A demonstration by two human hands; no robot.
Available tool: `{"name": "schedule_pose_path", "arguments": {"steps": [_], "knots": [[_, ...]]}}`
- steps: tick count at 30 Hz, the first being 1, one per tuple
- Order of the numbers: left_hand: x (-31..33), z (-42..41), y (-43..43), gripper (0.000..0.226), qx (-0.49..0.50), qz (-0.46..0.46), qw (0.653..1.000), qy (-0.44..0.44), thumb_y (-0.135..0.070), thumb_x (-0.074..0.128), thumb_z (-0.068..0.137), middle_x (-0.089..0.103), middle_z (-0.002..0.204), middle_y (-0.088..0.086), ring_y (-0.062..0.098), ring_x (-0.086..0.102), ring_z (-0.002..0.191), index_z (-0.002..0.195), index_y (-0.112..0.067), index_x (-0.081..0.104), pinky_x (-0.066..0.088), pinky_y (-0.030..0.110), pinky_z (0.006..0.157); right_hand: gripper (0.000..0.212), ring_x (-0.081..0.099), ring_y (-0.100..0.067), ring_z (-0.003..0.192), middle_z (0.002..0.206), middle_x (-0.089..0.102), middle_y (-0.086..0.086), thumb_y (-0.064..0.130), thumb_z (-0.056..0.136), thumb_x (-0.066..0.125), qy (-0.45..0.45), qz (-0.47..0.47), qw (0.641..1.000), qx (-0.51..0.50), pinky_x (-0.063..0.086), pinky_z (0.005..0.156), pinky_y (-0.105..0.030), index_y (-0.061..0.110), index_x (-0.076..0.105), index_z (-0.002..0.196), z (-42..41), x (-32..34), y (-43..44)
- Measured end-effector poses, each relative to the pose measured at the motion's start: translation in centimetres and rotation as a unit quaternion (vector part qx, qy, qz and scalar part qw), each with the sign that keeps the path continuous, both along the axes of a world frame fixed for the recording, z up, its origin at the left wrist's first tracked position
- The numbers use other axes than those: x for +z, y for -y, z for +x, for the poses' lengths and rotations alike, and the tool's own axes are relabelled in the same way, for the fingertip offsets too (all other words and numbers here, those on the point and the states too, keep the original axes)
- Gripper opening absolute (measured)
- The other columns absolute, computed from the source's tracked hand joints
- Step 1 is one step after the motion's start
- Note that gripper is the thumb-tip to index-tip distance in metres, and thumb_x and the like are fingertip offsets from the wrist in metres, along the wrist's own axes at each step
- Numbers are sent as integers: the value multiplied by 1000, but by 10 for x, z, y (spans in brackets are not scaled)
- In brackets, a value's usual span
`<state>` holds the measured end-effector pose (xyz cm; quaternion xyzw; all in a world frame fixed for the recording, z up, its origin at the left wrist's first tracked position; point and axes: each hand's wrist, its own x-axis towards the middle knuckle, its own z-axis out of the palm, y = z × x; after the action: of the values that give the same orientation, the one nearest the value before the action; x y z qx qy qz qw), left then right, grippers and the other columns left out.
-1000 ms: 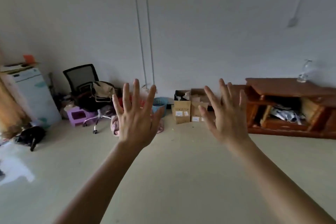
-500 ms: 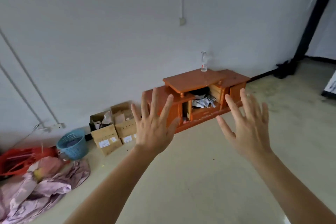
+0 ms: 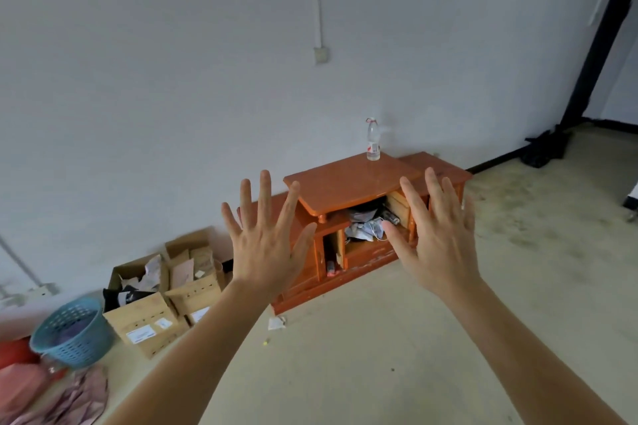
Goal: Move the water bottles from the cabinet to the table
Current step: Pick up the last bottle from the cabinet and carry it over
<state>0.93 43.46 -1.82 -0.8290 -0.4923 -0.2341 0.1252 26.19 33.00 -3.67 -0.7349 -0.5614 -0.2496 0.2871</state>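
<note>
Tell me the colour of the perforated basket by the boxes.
The basket is blue; the head view shows it.

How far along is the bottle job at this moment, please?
Nothing looks done: the one visible bottle stands on the cabinet. Nothing is in hand: left hand and right hand are open, empty. Left: grasping it, carrying it to the table, not in view.

I see open cardboard boxes [image 3: 152, 317] stuffed with paper against the wall [image 3: 172, 79]. Just left of the boxes stands a blue basket [image 3: 74, 338], with crumpled pink cloth [image 3: 79, 400] beyond it. Far right of the boxes, a black bundle [image 3: 545, 148] lies on the floor [image 3: 379, 355] by a dark doorframe [image 3: 595, 45].
</note>
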Motion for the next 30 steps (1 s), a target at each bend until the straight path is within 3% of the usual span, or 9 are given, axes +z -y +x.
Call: {"name": "schedule_pose_path", "arguments": {"steps": [10, 16, 23, 30], "knots": [[-45, 152, -222, 61, -37, 10, 998, 40, -59, 18, 105, -8, 169, 10, 39, -10, 154, 161, -38, 4, 7, 72, 117, 77, 27, -40, 150, 165, 25, -16, 66, 96, 40, 7, -44, 999, -11, 22, 119, -65, 22, 29, 159, 150, -11, -215], [-27, 293, -344, 56, -105, -11, 994, 37, -47, 19, 106, -1, 169, 11, 41, -2, 154, 160, -37, 8, 9, 73, 116, 76, 17, -37, 154, 169, 15, -13, 66, 98, 36, -3, -60, 997, -48, 12, 123, -59, 27, 20, 161, 275, -14, -304], [-62, 468, -445, 59, -136, -39, 989, 37, -33, 27, 106, -3, 169, 11, 41, -3, 154, 160, -37, 4, 9, 73, 116, 77, 13, -35, 155, 170, 9, -9, 69, 99, 31, -64, -78, 989, -109, 8, 123, -59, 30, 11, 162, 442, -57, -384], [-68, 622, -546, 61, -96, -65, 993, 8, -33, 26, 104, -9, 169, 8, 39, -9, 154, 159, -39, -1, 5, 72, 117, 75, 10, -35, 156, 170, 8, -10, 66, 100, 34, -106, -100, 988, -40, 10, 123, -60, 30, 12, 162, 602, -60, -523]]}}
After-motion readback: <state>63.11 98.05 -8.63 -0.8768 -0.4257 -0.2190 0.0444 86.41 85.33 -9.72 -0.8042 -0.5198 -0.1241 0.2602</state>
